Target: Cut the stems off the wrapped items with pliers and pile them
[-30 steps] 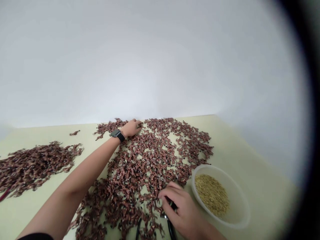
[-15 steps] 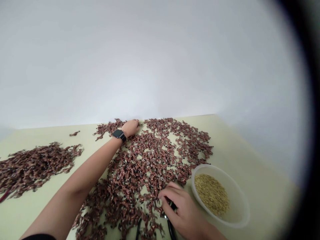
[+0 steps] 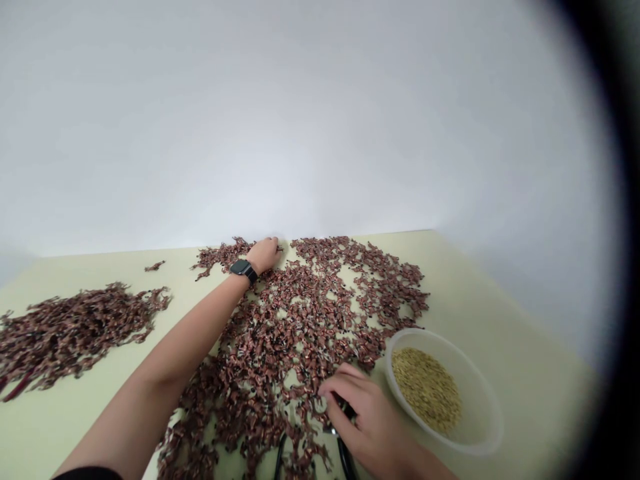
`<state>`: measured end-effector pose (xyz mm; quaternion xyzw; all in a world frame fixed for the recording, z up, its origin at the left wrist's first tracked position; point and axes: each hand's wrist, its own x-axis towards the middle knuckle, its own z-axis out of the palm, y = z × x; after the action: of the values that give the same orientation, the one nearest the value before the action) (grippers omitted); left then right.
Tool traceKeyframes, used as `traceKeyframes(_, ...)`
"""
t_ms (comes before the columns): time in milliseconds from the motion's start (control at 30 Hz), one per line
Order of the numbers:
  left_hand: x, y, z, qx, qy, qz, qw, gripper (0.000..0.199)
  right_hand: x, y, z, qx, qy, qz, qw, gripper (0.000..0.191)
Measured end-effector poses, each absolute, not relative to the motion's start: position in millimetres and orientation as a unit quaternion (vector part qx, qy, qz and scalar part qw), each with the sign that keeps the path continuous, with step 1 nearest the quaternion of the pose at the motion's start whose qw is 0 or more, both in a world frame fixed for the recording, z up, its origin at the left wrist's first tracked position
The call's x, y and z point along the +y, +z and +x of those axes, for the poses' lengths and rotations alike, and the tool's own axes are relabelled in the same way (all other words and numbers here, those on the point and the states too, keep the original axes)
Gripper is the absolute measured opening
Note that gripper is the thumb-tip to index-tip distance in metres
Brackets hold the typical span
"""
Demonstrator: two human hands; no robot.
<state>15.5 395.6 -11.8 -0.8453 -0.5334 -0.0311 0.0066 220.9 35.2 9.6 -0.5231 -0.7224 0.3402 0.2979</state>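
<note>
My left hand (image 3: 264, 254), with a black watch (image 3: 243, 268) on its wrist, reaches to the far side of the table. Its fingers are curled down, and a small brown animal figurine (image 3: 279, 249) shows at the fingertips. A wide spread of such brown figurines (image 3: 295, 320) lies beneath and around both hands. Close to me, my right hand (image 3: 363, 413) is closed, thumb tip against the fingers; something dark shows inside its curl, too hidden to name. Under and beside that hand are the black handles (image 3: 346, 459) of a tool with a bit of bright metal.
A translucent oval tub (image 3: 480, 400) holding yellow-gold grain-like pieces (image 3: 425, 387) stands right of my right hand. Another pile of brown figurines (image 3: 80, 327) is at left, with dark red handles (image 3: 20, 387) by its near edge. One loose figurine (image 3: 155, 265) lies behind it. A white wall (image 3: 300, 120) borders the table.
The view has shifted slightly, so everything appears a little farther right. Both hands keep nearly the same places and poses.
</note>
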Motion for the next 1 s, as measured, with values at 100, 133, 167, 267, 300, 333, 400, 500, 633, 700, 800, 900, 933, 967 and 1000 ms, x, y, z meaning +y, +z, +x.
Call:
traceKeyframes(100,397,-12,15,-0.534,-0.032,-0.845,0.003,0.025,35,10,221,-0.723,0.339,-0.524,0.296,0.020)
traceKeyframes(133,397,-11,14,-0.534,-0.033,-0.845,0.003,0.024,35,10,221,-0.723,0.338,-0.524,0.297,0.020)
traceKeyframes(167,397,-11,13,-0.534,-0.035,-0.845,0.003,0.023,35,10,221,-0.724,0.337,-0.523,0.298,0.019)
traceKeyframes(267,394,-7,8,-0.532,-0.039,-0.846,0.006,0.024,35,9,221,-0.724,0.339,-0.522,0.298,0.019)
traceKeyframes(300,393,-5,5,-0.530,-0.041,-0.847,0.007,0.025,35,9,221,-0.723,0.341,-0.522,0.297,0.019)
traceKeyframes(333,392,-3,2,-0.529,-0.044,-0.848,0.008,0.027,35,9,221,-0.723,0.342,-0.522,0.297,0.019)
traceKeyframes(400,390,5,-7,-0.529,-0.052,-0.847,0.014,0.032,35,10,220,-0.722,0.344,-0.523,0.294,0.019)
traceKeyframes(500,388,19,-27,-0.539,-0.071,-0.839,0.028,0.041,35,12,220,-0.722,0.347,-0.523,0.292,0.019)
traceKeyframes(633,391,35,-61,-0.573,-0.082,-0.814,0.046,0.048,35,12,220,-0.724,0.342,-0.522,0.293,0.020)
traceKeyframes(700,393,36,-79,-0.599,-0.077,-0.795,0.055,0.049,35,12,220,-0.726,0.342,-0.520,0.293,0.020)
traceKeyframes(800,392,29,-99,-0.637,-0.061,-0.766,0.063,0.050,36,12,221,-0.728,0.346,-0.517,0.289,0.021)
traceKeyframes(900,384,17,-107,-0.650,-0.048,-0.756,0.063,0.053,36,13,221,-0.728,0.348,-0.518,0.285,0.022)
traceKeyframes(933,379,14,-107,-0.651,-0.048,-0.755,0.066,0.056,36,13,221,-0.727,0.348,-0.519,0.285,0.022)
traceKeyframes(967,374,13,-105,-0.651,-0.053,-0.754,0.072,0.060,36,12,221,-0.726,0.349,-0.519,0.285,0.022)
traceKeyframes(1000,369,12,-102,-0.648,-0.062,-0.755,0.080,0.063,35,12,220,-0.725,0.350,-0.520,0.286,0.022)
